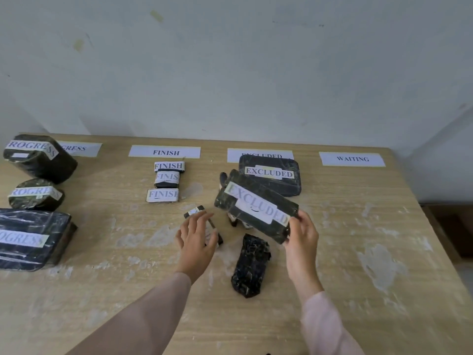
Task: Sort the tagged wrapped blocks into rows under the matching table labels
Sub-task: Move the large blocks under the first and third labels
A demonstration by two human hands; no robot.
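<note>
My right hand (pixel 302 237) grips the near end of a flat black block tagged EXCLUDED (pixel 253 208), held tilted above the table. Behind it another EXCLUDED block (pixel 271 175) lies partly over the EXCLUDED table label (pixel 235 156). My left hand (pixel 197 234) hovers with fingers spread over a small thin black block (pixel 195 210). A black wrapped block with no visible tag (pixel 252 265) lies between my hands. Three FINISH blocks (pixel 167 181) sit under the FINISH label (pixel 165 152). Three PROGRESS blocks (pixel 33 198) stand at the left. The WAITING label (pixel 352 158) has nothing under it.
The wooden table (pixel 358 226) has worn pale patches and ends at a wall behind. Its right edge runs diagonally down the right side, with floor and a brown object (pixel 450 226) beyond. More small dark pieces (pixel 234 221) lie partly hidden under the held block.
</note>
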